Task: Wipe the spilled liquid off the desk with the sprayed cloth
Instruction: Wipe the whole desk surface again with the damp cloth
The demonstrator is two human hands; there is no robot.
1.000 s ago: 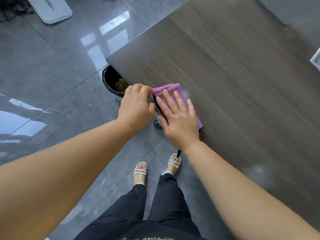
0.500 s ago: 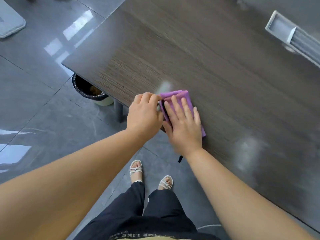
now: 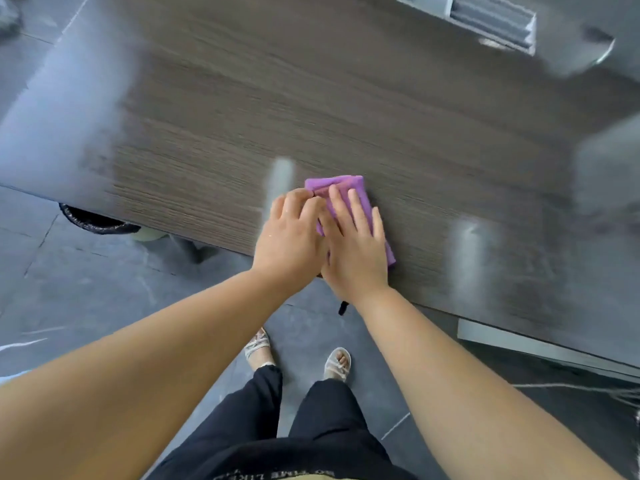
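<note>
A folded purple cloth (image 3: 347, 187) lies on the dark wood-grain desk (image 3: 242, 109), close to its front edge. My right hand (image 3: 358, 249) presses flat on the cloth with straight fingers. My left hand (image 3: 291, 237) sits beside it, its curled fingers on the cloth's left edge and partly over my right hand. A pale wet streak (image 3: 281, 176) shows just left of the cloth. Another pale smear (image 3: 467, 258) lies to the right. Most of the cloth is hidden under my hands.
A black-lined bin (image 3: 93, 221) stands on the floor under the desk's left front edge. A grey slotted tray (image 3: 481, 19) is set into the desk's far right. A small black strap (image 3: 343, 308) hangs below my right wrist. My feet are on grey tiles.
Both hands and the cloth have moved right along the desk and further in from its corner. My left hand has closed up against my right hand.
</note>
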